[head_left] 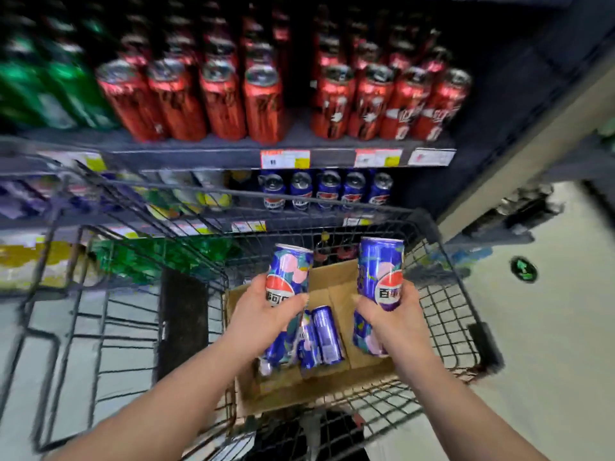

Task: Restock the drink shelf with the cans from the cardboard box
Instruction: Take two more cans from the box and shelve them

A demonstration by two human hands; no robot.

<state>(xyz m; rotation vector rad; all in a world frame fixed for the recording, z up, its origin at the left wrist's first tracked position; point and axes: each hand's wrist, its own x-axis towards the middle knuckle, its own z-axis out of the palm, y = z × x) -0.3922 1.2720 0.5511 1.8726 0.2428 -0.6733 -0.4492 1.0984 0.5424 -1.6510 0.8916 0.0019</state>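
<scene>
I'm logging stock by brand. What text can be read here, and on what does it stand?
"事可", cut off by fingers: can in the left hand.
"百事", partly covered: can in the right hand.
Price tags: too blurred.
Red cans, white lettering: too blurred.
Blue shelf cans: logo only, no legible words.

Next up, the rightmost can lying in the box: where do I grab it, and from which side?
Round the mid-body of the lying can, from above and its right. It lies on its side, with another can against its left and bare box floor to its right. The left hand and right hand are full; free one first.
</scene>
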